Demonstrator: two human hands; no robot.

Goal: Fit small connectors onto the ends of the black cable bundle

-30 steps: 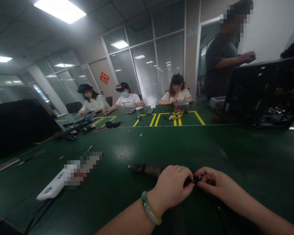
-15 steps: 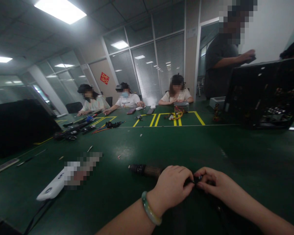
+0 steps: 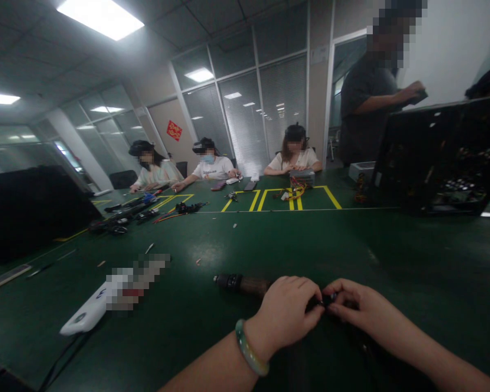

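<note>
My left hand (image 3: pixel 288 305), with a green bangle on its wrist, has its fingers closed in a pinch. Facing it, my right hand (image 3: pixel 351 305) is closed too, thumb against fingertips. Between the two sets of fingertips is a small black piece (image 3: pixel 330 298), mostly covered, so I cannot make out its kind. Just beyond my left hand lies a dark cylindrical tool (image 3: pixel 251 285) with a black collar and a metal tip pointing left. Its other end is hidden behind that hand.
A white device (image 3: pixel 85 313) with a strap lies at left. Dark cables (image 3: pixel 124 215) are heaped farther back. An open black computer case (image 3: pixel 441 158) stands at right, a black panel (image 3: pixel 32 209) at left. Several people sit across the green table (image 3: pixel 179 348); another stands behind the case.
My two hands keep almost the same pose and place. The standing person's hand has shifted slightly.
</note>
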